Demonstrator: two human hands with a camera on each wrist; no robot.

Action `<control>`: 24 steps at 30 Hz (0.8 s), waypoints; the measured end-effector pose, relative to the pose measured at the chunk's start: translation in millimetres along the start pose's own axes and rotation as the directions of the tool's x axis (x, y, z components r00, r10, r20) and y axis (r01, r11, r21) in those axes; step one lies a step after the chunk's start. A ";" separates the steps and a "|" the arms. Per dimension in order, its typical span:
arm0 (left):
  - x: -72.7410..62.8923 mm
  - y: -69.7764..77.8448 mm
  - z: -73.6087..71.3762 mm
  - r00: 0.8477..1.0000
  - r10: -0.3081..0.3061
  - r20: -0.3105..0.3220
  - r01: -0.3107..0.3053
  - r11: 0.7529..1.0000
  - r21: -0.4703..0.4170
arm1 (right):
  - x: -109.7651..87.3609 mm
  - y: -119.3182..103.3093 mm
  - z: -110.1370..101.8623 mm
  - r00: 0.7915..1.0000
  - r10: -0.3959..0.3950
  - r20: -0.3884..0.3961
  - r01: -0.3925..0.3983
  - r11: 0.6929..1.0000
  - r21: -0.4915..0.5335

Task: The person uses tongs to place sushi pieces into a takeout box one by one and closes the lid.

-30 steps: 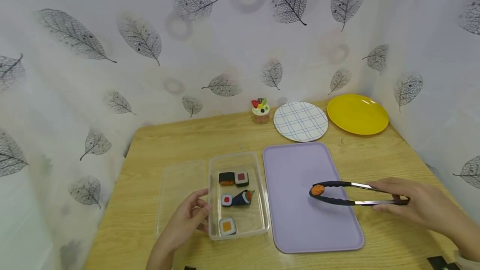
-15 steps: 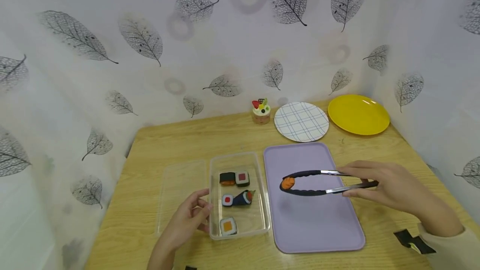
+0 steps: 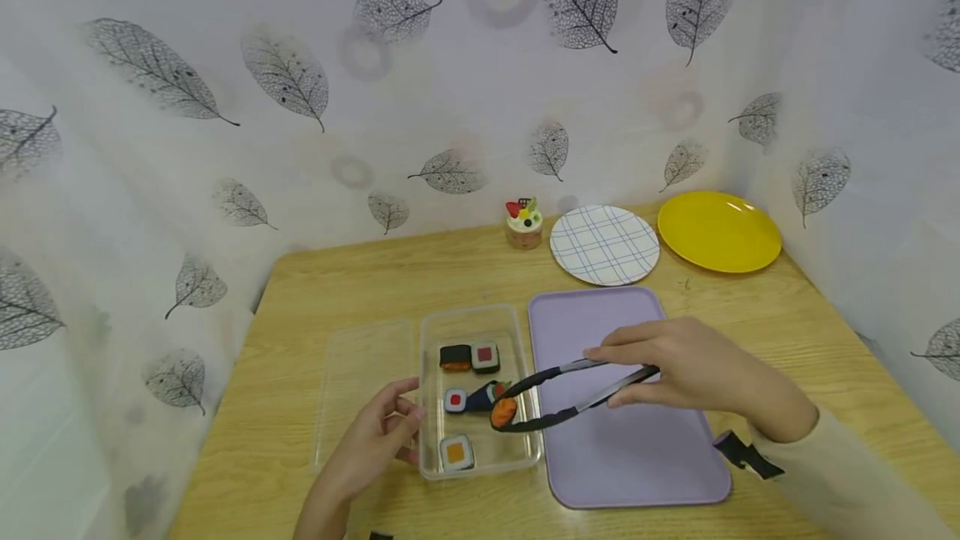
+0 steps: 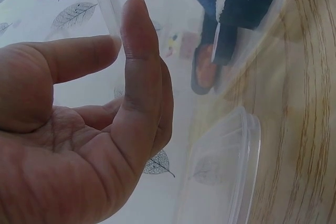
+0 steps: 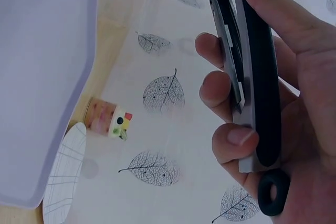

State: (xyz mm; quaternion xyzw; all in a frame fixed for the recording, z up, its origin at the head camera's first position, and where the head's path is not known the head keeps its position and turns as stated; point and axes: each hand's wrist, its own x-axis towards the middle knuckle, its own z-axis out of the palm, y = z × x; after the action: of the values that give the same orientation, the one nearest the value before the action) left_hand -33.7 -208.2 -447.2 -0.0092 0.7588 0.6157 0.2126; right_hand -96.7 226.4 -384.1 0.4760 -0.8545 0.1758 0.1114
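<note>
My right hand (image 3: 678, 361) grips metal tongs (image 3: 551, 420) with black scalloped tips. Between the tips an orange sushi piece (image 3: 504, 412) is pinched, over the right half of a clear plastic box (image 3: 498, 450). Inside the box lie a black-wrapped piece (image 3: 454, 357), a square roll with a red centre (image 3: 485, 356), a small red-centred roll (image 3: 454, 400), a dark hand roll (image 3: 477, 400) partly behind the tongs, and a roll with an orange centre (image 3: 456, 452). My left hand (image 3: 375, 436) rests with loosely bent fingers against the box's left wall.
A lilac tray (image 3: 637, 465) lies right of the box, partly under the right hand. The clear lid (image 3: 367, 365) is flat on the table to the left. Behind stand a toy cupcake (image 3: 524, 227), a checked plate (image 3: 604, 244) and a yellow plate (image 3: 718, 232).
My right hand has carried the tongs and the orange sushi piece leftward from above the lilac tray to over the box. The left hand and the box have stayed in place.
</note>
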 end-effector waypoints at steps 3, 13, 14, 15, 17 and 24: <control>-0.2 -0.9 -0.4 1.000 0.001 0.002 -0.001 1.000 -0.002 | 9.6 -3.1 2.5 0.999 -0.028 0.036 0.028 1.000 -0.003; 0.0 -1.5 -0.9 1.000 0.002 0.006 -0.002 1.000 -0.005 | 32.9 -14.6 5.6 0.987 -0.033 0.155 0.044 0.997 -0.066; 0.2 -1.2 -0.9 1.000 0.001 0.005 0.000 1.000 -0.005 | 35.3 -15.7 5.1 0.985 -0.030 0.167 0.042 0.997 -0.068; 0.4 -1.0 -0.9 1.000 -0.001 0.004 0.001 1.000 -0.004 | 37.8 -16.8 4.5 0.983 -0.026 0.183 0.039 0.997 -0.067; 0.9 -0.8 -0.9 1.000 -0.006 0.001 0.006 1.000 -0.005 | 42.7 -18.5 4.2 0.976 -0.020 0.216 0.034 0.997 -0.063; 1.0 -1.7 -1.1 1.000 -0.017 -0.003 0.017 1.000 -0.007 | 57.2 -27.6 2.5 0.957 -0.020 0.288 0.032 0.999 -0.039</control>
State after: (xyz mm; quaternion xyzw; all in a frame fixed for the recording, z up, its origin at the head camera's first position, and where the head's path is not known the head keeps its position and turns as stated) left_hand -34.5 -209.4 -448.9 -0.0173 0.7567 0.6164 0.2169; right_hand -103.1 167.7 -360.5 0.5051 -0.8589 0.0845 -0.0013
